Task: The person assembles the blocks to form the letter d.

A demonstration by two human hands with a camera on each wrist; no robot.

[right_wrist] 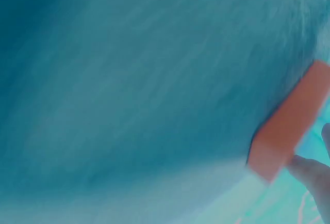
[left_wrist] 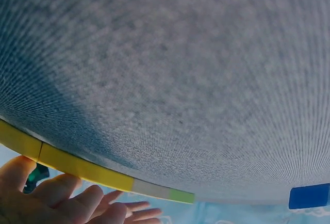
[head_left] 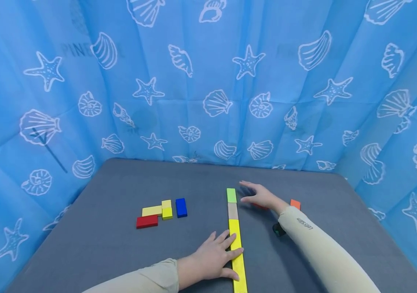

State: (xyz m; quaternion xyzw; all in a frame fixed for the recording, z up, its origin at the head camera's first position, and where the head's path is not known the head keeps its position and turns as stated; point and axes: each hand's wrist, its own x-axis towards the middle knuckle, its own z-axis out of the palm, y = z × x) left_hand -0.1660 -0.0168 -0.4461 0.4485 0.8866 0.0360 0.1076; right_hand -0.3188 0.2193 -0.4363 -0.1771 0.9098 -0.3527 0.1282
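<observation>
A straight row of blocks runs away from me on the table: a light green block [head_left: 231, 195], a plain wood-coloured block [head_left: 232, 211], then long yellow blocks [head_left: 235, 228] toward me. A seam between yellow blocks [left_wrist: 85, 170] shows in the left wrist view. My left hand [head_left: 212, 256] rests on the yellow part, fingers spread across it. To the right of the row's far end, my right hand [head_left: 263, 198] has its thumb and fingers apart. An orange-red block [head_left: 259, 206] lies partly hidden below it; the right wrist view shows this block [right_wrist: 289, 123] near a fingertip.
On the left lie a blue block [head_left: 181, 207], a red block [head_left: 147, 221], a pale yellow block [head_left: 151, 211] and small yellow blocks [head_left: 167, 213]. Another orange block [head_left: 295, 204] and a dark green-black object [head_left: 278, 229] sit by the right forearm. A blue curtain [head_left: 193, 81] surrounds the table.
</observation>
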